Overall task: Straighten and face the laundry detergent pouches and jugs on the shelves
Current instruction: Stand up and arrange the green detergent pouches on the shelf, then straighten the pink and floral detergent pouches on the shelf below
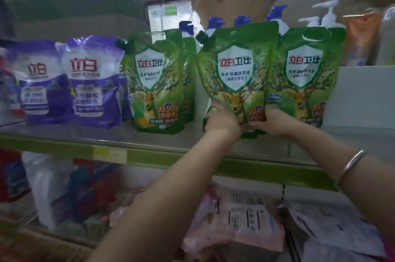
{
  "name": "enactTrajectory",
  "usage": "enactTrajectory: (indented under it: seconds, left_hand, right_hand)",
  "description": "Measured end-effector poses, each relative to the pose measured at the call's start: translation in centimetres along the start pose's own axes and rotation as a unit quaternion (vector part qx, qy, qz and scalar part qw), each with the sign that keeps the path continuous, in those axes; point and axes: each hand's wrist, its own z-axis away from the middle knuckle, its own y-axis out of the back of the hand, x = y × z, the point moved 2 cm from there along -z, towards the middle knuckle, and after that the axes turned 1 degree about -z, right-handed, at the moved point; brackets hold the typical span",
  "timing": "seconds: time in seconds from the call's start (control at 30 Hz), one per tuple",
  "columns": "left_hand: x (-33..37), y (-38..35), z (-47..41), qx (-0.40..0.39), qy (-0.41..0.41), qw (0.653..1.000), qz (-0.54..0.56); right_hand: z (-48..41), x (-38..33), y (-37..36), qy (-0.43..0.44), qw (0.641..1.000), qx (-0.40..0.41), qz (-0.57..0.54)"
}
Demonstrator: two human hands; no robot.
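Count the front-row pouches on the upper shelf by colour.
Green pouches: 3
Purple pouches: 2
Total: 5
More pouches stand partly hidden behind these and are not counted.

At 12 o'clock a brown cardboard piece (235,1) leans. Blue trigger sprayers (215,22) stand below it, white pump bottles (329,14) at 1 o'clock. A yellow price label (109,154) sits at 8 o'clock on a green rail (160,157). Pink packs (245,225) lie at 5 o'clock.
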Motion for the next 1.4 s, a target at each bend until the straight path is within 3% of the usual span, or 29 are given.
enactTrajectory:
  seconds: [0.27, 0.4, 0.7, 0.8, 1.03, 1.2, 1.4]
  left_hand:
    - [-1.6, 1.4, 1.8, -0.032, -0.052, 0.996, -0.06]
    - [-3.5, 3.7, 3.6, -0.013, -0.105, 0.987, -0.121]
    - [-10.4, 7.1, 11.3, 0.028, -0.067, 0.986, -0.148]
    - [-12.4, 6.6, 15.2, 0.017, -0.061, 0.986, -0.157]
    - [-19.1, 3.7, 23.6, -0.073, -0.022, 0.984, -0.163]
    - [-25.0, 1.8, 27.0, -0.145, 0.022, 0.979, -0.143]
    - [-31.6, 2.3, 25.2, -0.149, 0.052, 0.981, -0.114]
  right_hand:
    - [2.2, -1.2, 0.0, -0.014, 1.0, -0.001, 0.022]
    - [4.6, -1.9, -0.1, -0.006, 0.999, 0.006, 0.049]
    - [14.2, -5.9, -2.4, 0.112, 0.99, 0.081, 0.033]
    - [18.0, -7.2, -5.6, 0.128, 0.989, 0.055, 0.039]
    - [25.8, -8.9, -15.2, 0.141, 0.984, -0.089, 0.061]
    - [27.9, -9.1, -21.7, 0.116, 0.98, -0.158, 0.035]
    - [25.9, -10.6, -27.2, 0.071, 0.982, -0.171, 0.026]
